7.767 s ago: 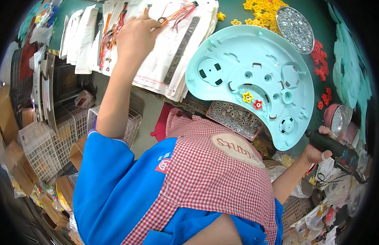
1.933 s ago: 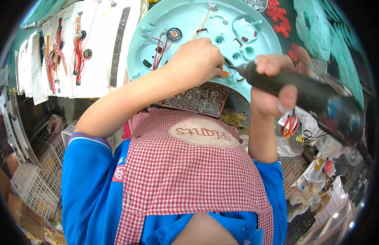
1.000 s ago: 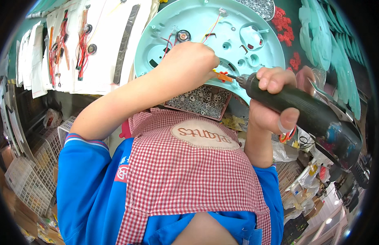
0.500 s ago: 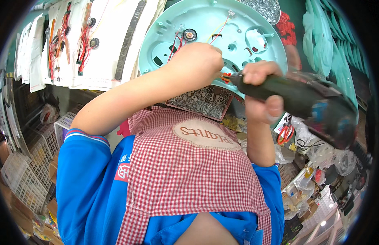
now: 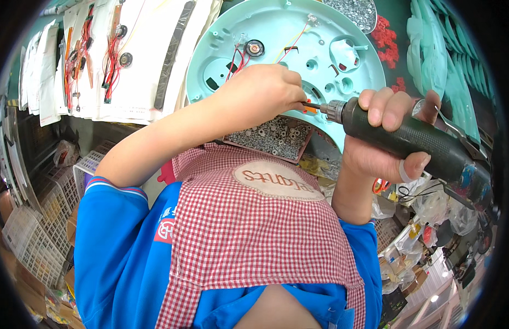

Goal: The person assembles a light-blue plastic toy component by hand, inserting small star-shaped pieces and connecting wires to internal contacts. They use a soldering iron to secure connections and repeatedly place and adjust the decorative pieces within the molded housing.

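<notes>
My right hand [image 5: 383,134] is wrapped round a black electric screwdriver [image 5: 413,129], tilted with its metal chuck towards the left. Its thin bit reaches to the fingertips of my left hand [image 5: 265,88], which is closed in a pinch over the near part of a mint-green plastic shell [image 5: 287,24]. Against the bit and those fingertips shows a small orange piece [image 5: 310,107]; whatever else the left fingers hold is hidden. Inside the shell lie a round speaker [image 5: 255,48] and red and yellow wires [image 5: 290,45].
Below the shell sits a tray of screws [image 5: 271,138]; a container of small clear parts [image 5: 353,12] stands behind. Red pieces [image 5: 385,41] and stacked green shells [image 5: 430,49] lie right. Wired speakers [image 5: 114,60] rest on white sheets at left. Orange-handled scissors [image 5: 380,185] are partly covered.
The screwdriver and my right hand have moved right, drawing the chuck away from my left fingers and uncovering the bit. My left hand has shifted slightly nearer.
</notes>
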Available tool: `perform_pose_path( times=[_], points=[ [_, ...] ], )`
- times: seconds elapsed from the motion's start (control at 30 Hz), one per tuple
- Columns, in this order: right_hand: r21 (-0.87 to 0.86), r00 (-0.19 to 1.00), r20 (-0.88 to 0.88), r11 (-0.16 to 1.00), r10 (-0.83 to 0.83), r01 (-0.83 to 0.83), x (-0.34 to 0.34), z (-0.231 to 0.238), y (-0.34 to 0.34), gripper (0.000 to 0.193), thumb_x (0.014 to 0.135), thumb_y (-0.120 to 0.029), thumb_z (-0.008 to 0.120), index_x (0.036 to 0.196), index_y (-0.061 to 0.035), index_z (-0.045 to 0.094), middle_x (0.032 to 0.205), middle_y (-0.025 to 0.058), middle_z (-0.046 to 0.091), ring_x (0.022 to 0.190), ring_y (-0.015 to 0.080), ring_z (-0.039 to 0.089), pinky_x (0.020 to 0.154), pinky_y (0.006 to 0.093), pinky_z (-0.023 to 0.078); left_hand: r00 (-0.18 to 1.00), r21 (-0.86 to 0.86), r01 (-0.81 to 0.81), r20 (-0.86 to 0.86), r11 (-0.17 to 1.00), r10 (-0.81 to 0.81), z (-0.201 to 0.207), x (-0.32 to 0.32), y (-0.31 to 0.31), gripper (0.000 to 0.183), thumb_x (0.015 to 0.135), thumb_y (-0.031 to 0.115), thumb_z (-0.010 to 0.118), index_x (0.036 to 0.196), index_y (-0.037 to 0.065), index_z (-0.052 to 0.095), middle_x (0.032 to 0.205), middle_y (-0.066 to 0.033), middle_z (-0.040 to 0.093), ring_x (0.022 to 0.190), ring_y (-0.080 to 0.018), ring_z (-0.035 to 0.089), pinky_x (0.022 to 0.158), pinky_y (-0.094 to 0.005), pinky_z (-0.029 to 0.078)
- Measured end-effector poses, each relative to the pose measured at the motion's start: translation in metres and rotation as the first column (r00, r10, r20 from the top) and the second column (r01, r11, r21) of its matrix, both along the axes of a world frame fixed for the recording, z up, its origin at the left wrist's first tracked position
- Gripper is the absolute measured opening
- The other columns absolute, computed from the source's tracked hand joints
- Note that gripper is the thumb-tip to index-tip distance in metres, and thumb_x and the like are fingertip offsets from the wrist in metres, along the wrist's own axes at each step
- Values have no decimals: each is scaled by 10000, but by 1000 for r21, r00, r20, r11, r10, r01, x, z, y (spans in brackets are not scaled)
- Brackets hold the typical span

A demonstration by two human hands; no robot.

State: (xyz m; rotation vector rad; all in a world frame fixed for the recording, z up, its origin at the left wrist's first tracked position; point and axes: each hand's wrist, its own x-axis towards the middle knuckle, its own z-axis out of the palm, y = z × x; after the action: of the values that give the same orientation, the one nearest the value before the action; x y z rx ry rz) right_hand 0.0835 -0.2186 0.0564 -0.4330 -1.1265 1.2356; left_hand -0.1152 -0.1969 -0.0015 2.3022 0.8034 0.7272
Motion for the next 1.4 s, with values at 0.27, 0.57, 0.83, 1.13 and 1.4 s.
perform_pose_path(
  times=[0.27, 0.57, 0.83, 1.13, 1.4],
  points=[
    [20, 995, -57, 996, 88, -87, -3, 12, -5, 813, 800, -567, 700, 1428, -136, 415, 843, 3, 515, 775, 149, 492, 787, 362, 398, 988, 247, 6, 150, 969, -44, 1, -5, -2, 199, 687, 198, 795, 777, 83, 660, 766, -17, 614, 698, -205, 611, 605, -320, 511],
    [32, 998, 46, 998, -52, 50, -25, -2, -6, 843, 816, -595, 663, 1418, -87, 364, 852, 43, 557, 774, 181, 542, 777, 376, 450, 986, 211, -165, 70, 963, 154, 4, -9, -16, 276, 655, 228, 822, 838, 69, 691, 823, -22, 624, 751, -204, 605, 674, -319, 512],
    [-145, 963, 226, 973, -144, 180, -44, -18, -7, 933, 710, -520, 827, 1287, 25, 337, 826, 93, 615, 737, 209, 624, 730, 342, 519, 952, -25, -153, -270, 988, 141, 4, -21, -18, 360, 639, 262, 811, 923, 64, 711, 1032, -48, 574, 974, -231, 549, 857, -349, 483],
    [-90, 964, 266, 994, -30, 56, -44, -30, -2, 863, 821, -559, 674, 1391, -31, 301, 806, 71, 571, 734, 187, 564, 742, 387, 481, 971, 4, -165, -173, 986, 164, 0, -24, -16, 224, 662, 214, 749, 800, 47, 695, 940, -46, 587, 934, -221, 568, 804, -352, 515],
    [-95, 964, 169, 970, -207, 225, -42, -39, 19, 835, 779, -366, 769, 1335, 73, 328, 779, 82, 613, 706, 162, 602, 692, 287, 514, 885, 443, -288, -215, 849, 413, -3, -36, 12, 105, 708, 122, 643, 791, 94, 700, 869, 5, 625, 860, -172, 596, 771, -304, 504]
  ],
)
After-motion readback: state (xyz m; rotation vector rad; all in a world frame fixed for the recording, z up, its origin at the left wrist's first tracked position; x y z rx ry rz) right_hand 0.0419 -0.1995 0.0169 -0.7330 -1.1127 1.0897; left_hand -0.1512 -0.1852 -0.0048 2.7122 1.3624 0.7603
